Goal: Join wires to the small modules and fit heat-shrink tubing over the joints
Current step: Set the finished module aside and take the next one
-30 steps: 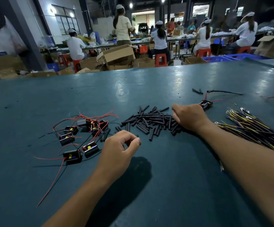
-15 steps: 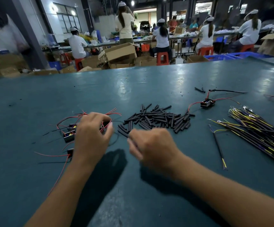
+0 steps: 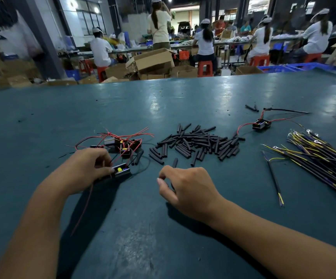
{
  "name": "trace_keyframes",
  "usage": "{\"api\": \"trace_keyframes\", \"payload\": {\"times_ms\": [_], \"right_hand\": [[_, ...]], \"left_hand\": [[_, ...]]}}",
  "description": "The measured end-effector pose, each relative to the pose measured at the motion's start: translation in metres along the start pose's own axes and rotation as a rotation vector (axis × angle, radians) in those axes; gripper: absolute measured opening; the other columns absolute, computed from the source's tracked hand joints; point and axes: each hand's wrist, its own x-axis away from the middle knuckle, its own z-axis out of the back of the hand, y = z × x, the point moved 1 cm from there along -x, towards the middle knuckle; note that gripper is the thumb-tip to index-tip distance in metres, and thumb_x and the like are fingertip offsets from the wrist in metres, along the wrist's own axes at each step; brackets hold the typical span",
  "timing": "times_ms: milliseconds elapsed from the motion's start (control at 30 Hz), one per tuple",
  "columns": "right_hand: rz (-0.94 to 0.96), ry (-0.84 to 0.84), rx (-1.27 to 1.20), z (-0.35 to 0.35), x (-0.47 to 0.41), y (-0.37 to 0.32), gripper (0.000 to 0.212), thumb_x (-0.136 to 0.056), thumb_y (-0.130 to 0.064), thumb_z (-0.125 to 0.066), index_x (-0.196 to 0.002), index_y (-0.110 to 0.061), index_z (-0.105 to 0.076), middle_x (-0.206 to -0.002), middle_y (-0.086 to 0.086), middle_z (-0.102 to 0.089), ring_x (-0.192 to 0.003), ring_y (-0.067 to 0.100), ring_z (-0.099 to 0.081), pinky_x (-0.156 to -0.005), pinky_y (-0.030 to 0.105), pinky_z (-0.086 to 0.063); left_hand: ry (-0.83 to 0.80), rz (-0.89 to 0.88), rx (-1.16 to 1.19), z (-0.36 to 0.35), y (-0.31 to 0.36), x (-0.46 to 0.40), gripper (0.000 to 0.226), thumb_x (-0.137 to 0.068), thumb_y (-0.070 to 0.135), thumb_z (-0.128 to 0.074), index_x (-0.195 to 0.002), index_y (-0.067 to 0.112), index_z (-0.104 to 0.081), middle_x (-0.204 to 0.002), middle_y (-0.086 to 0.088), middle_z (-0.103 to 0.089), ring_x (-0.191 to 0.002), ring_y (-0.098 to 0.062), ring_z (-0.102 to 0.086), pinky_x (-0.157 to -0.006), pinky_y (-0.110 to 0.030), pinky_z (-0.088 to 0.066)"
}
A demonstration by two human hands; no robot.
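Note:
On the teal table point(image 3: 183, 101), my left hand point(image 3: 86, 170) grips a small black module point(image 3: 120, 170) with a yellow part and a trailing red wire, at the near edge of a cluster of modules with red wires point(image 3: 122, 144). My right hand point(image 3: 185, 188) is just right of it with fingers curled, pinching a short black heat-shrink tube point(image 3: 175, 163) whose end pokes out above the fingers. A pile of heat-shrink tubes point(image 3: 199, 143) lies beyond both hands.
A lone module with red and black leads point(image 3: 260, 124) sits at the far right. A bundle of yellow-and-black wires point(image 3: 320, 156) lies at the right edge, with one loose wire point(image 3: 274, 180) beside it. Beyond the table, people work among cardboard boxes point(image 3: 151, 60).
My left hand reached into the module cluster and drew one module toward me. My right hand left the tube pile and came back to the middle with a tube.

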Motion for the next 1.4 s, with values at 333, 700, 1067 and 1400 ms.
{"api": "trace_keyframes", "payload": {"times_ms": [333, 700, 1067, 1400], "right_hand": [[-0.031, -0.105, -0.029, -0.002, -0.002, 0.004, 0.023, -0.097, -0.031, -0.051, -0.091, -0.013, -0.065, -0.058, -0.004, -0.054, -0.047, 0.02, -0.046, -0.048, 0.031, -0.034], [-0.27, -0.051, -0.319, -0.008, -0.004, 0.016, 0.044, -0.097, -0.059, -0.039, -0.104, -0.022, -0.061, -0.055, -0.005, -0.054, -0.056, 0.012, -0.049, -0.058, 0.033, -0.035], [-0.54, -0.006, -1.027, -0.005, -0.017, 0.037, 0.003, -0.097, -0.011, -0.06, -0.098, -0.011, -0.063, -0.075, 0.011, -0.07, -0.064, 0.02, -0.067, -0.056, 0.029, -0.054], [-0.617, 0.054, -1.158, 0.018, -0.031, 0.062, 0.013, -0.096, -0.014, -0.062, -0.104, -0.005, -0.064, -0.081, 0.012, -0.067, -0.061, 0.022, -0.068, -0.047, 0.03, -0.052]], "left_hand": [[-0.021, 0.042, -0.078, 0.003, 0.001, 0.003, 0.017, -0.082, 0.029, -0.083, -0.085, 0.028, -0.067, -0.077, 0.005, -0.063, -0.071, -0.014, -0.057, -0.064, -0.031, -0.044], [-0.167, -0.134, 0.739, -0.026, 0.074, 0.011, 0.014, -0.092, 0.012, -0.067, -0.106, 0.011, -0.065, -0.079, -0.014, -0.072, -0.065, -0.015, -0.065, -0.06, -0.015, -0.046], [-0.122, -0.152, 0.859, -0.04, 0.083, 0.012, 0.024, -0.098, -0.008, -0.051, -0.108, 0.005, -0.069, -0.084, -0.007, -0.075, -0.072, -0.018, -0.069, -0.065, -0.027, -0.056], [0.141, -0.283, 0.177, -0.048, 0.064, 0.003, 0.014, -0.093, 0.012, -0.069, -0.104, 0.018, -0.072, -0.096, 0.009, -0.064, -0.084, -0.005, -0.058, -0.078, -0.023, -0.046]]}}
